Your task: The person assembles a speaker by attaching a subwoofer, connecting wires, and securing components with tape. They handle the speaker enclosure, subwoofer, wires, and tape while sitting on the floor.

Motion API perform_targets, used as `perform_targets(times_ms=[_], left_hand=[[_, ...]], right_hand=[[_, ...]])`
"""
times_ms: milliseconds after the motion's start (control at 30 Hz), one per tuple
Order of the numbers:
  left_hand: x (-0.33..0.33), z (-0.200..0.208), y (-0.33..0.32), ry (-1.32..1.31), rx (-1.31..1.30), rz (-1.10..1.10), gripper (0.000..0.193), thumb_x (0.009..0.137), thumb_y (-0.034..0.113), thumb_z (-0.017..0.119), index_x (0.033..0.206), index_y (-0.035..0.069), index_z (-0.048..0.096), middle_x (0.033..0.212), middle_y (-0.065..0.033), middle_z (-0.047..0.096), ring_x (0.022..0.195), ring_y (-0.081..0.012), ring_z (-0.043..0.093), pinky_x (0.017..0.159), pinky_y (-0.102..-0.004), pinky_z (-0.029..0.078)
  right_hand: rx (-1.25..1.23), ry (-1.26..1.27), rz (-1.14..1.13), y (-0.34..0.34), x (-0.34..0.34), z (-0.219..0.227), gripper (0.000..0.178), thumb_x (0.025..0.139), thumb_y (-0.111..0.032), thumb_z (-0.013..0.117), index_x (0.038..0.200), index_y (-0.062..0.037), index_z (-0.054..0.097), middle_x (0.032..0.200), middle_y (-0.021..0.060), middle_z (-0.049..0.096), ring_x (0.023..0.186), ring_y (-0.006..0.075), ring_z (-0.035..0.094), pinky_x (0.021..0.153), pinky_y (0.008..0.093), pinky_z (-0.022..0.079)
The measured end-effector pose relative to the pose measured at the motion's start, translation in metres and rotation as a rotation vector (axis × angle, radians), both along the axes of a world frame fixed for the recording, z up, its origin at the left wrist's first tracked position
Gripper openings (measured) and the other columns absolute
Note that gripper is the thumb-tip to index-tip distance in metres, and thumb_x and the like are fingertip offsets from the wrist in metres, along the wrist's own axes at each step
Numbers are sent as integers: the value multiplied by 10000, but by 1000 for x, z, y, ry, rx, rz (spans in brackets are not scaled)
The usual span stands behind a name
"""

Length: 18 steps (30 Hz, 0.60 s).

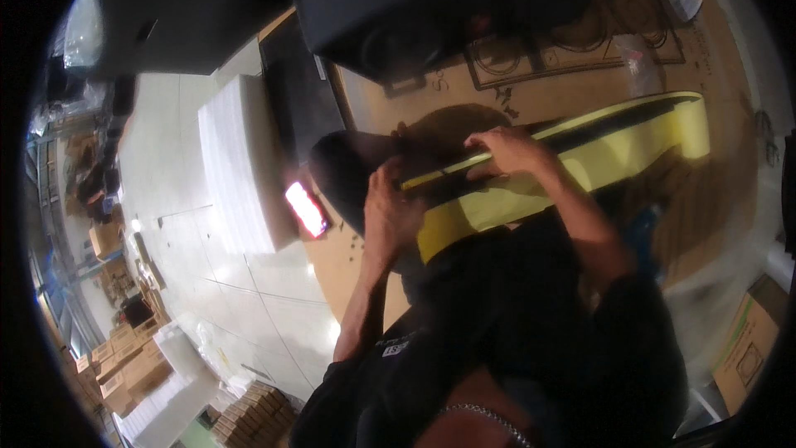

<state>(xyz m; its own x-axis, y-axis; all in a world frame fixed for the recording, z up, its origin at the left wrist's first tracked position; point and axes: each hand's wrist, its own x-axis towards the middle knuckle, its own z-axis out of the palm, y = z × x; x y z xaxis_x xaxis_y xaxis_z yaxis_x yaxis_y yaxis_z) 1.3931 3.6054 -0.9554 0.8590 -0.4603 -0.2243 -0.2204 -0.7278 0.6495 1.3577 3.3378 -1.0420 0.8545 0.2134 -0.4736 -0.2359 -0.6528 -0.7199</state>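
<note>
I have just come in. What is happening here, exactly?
Someone is handling a long yellow and black strip. The left hand is at its left end, the right hand farther along; blur hides how firmly either grips. The strip's right end curves back. A lit phone lies between the left hand and a white stack.

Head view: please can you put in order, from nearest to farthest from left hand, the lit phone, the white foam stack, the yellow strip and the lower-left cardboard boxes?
1. Yellow strip: right beside the left hand.
2. Lit phone: left.
3. White foam stack: left, past the phone.
4. Cardboard boxes: far lower left.
</note>
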Motion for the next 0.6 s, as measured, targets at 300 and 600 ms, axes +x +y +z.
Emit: perform_targets(times_ms=[300,600], left_hand=[[41,-7,-12,356,-507,97,557,892,-12,709,1403,51,497,1220,-144,627,1141,-236,617,1000,-342,499],[33,-52,-148,471,-721,-62,327,943,39,638,1267,24,596,1169,-78,636,1065,-162,593,916,-306,484]], right_hand=[[225,-125,-208,-96,-72,51,555,813,-412,782,1254,-84,706,1308,141,661,1276,293,576,1088,392,434],[-146,-669,-493,-122,-149,65,360,859,-338,766,1031,-23,736,1274,101,632,1211,285,579,1103,430,386]])
